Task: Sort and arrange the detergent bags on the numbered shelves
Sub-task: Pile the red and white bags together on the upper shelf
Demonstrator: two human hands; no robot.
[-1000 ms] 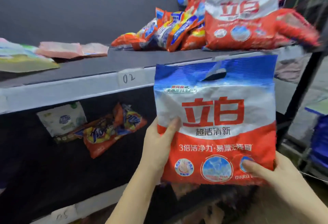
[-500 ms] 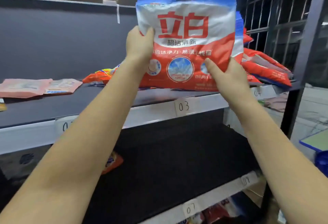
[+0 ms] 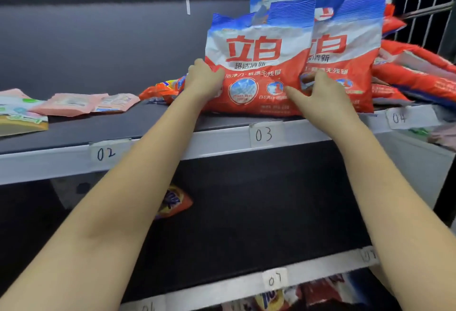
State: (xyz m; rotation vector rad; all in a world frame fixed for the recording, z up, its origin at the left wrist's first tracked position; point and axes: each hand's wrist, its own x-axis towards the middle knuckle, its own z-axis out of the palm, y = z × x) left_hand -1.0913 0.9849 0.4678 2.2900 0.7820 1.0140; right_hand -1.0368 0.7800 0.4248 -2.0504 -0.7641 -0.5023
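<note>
A red, white and blue detergent bag (image 3: 256, 64) stands upright on the top shelf (image 3: 222, 135) above the 03 label (image 3: 264, 134). My left hand (image 3: 203, 81) grips its lower left edge. My right hand (image 3: 318, 93) rests on its lower right corner with fingers spread. A second bag of the same kind (image 3: 345, 46) stands just behind and to the right. Flat red bags (image 3: 414, 71) are piled further right, above the 04 label (image 3: 398, 117).
Small orange packets (image 3: 162, 90) lie left of the held bag. Pink pouches (image 3: 81, 103) and a green-and-white pouch (image 3: 17, 113) lie near the 02 label (image 3: 106, 154). An orange packet (image 3: 174, 202) sits on the middle shelf. More bags show under the 07 label (image 3: 274, 280).
The bag went from held low in front of me, up to shelf height, and now stands on the top shelf at 03. Both hands remain on its lower part.
</note>
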